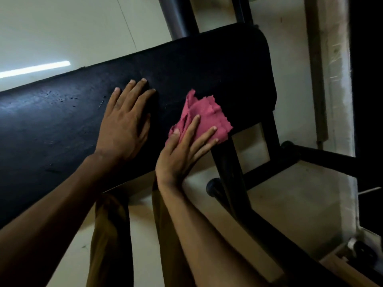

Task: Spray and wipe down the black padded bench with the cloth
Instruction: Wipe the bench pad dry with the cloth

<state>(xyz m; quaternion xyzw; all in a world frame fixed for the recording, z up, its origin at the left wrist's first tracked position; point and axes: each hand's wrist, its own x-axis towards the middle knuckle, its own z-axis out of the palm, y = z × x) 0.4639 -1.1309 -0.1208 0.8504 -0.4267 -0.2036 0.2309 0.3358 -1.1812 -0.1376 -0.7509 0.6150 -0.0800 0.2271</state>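
Crumpled and loosely folded, the pink cloth (204, 116) is seen lying on the near edge of the black padded bench (62, 129), close to its rounded right end, with one corner hanging just past the edge. It is pressed down by the right hand (182, 152), whose fingers (191, 126) are laid out straight and spread over the cloth's nearer half; nothing is gripped or pinched, and the far half of the cloth is left uncovered. Just beside the cloth, to its left, the left hand (124, 123) is set flat on the padding, palm down, fingers extended and slightly apart, holding nothing and apart from the cloth. The two hands are near each other, the left one lying farther in on the worktop. Small droplets (62, 98) are visible on the padding to the left of the left hand. Beneath the right end, the black metal frame (234, 179) of the bench is shown, standing on a pale tiled floor (62, 27). Brown trouser legs (109, 235) are seen below the forearms.
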